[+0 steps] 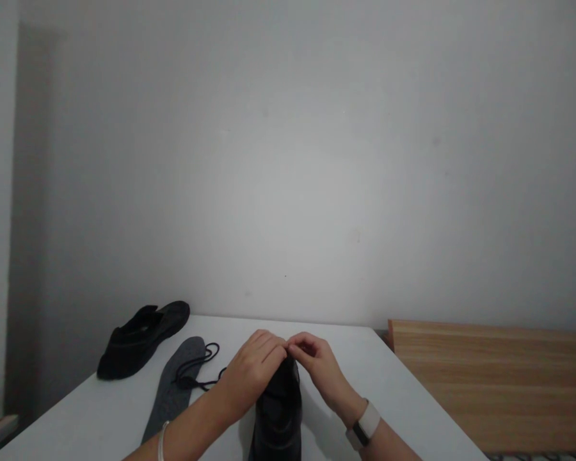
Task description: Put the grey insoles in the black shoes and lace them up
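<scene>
A black shoe (278,426) stands at the front middle of the white table, its opening facing up. My left hand (259,366) is closed over the far top edge of the shoe, its fingers bent and pointing right. From the other side, my right hand (317,368) pinches with thumb and forefinger at the same far edge, and the fingertips of both hands meet there. The exact bit between the fingertips is too small to make out. Left of my left hand lie a grey insole (175,384) and a black shoelace (192,378), partly across the insole.
A second black shoe (141,339) lies tilted at the back left of the white table (355,384). Behind it rises a pale wall (288,160). A wooden board (484,384) is beyond the table's right edge.
</scene>
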The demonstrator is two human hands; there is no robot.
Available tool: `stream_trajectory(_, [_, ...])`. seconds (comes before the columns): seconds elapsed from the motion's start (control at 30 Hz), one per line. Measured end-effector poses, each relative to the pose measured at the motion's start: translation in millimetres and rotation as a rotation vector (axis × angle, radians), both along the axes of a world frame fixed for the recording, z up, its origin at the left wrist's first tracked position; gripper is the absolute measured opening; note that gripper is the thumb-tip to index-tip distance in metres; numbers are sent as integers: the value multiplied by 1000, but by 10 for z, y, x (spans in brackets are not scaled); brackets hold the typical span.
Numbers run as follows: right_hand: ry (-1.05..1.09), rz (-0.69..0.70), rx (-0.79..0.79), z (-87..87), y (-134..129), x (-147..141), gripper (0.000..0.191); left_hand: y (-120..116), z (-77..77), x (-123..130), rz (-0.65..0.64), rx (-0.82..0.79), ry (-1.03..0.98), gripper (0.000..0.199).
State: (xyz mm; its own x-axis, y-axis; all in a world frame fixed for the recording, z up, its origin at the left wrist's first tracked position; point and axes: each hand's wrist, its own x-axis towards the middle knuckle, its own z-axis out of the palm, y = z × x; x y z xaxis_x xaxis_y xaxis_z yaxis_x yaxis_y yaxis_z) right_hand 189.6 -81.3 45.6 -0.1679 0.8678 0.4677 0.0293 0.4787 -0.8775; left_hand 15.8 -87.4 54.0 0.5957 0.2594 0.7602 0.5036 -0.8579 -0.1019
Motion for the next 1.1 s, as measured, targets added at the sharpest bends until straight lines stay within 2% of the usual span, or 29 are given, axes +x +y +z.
stream_trajectory(0.13, [-4, -110, -13, -53, 31, 171, 28, -31, -49, -143, 12, -157, -188, 17])
stream_trajectory(0.33, [15, -264, -68, -270, 78, 459, 29, -106, -244, -452, 89, -509, -349, 19])
stream_trajectory(0.4, [107, -220, -65, -272, 57, 410, 29, -114, -215, -435, 82, -598, -392, 17])
stream_trajectory(0.5, [244, -39, -94, -160, -21, 214, 29, -110, -38, -288, 60, -650, -457, 15])
stream_trajectory(0.6, [223, 172, -143, -2, -110, 7, 28, -69, 168, -102, 27, -612, -509, 16])
stream_trajectory(0.67, [164, 258, -141, 67, -140, -80, 29, -14, 237, -3, 4, -595, -548, 17])
stream_trajectory(0.73, [145, 266, -120, 90, -134, -113, 29, 52, 226, 61, -41, -654, -593, 17])
stream_trajectory(0.9, [210, 149, -95, 32, -62, -66, 28, 121, 23, 90, -273, -1002, -593, 20])
stream_trajectory(1.1, [255, 103, -93, 29, -32, -41, 27, 21, -39, 55, -158, -907, -494, 15])
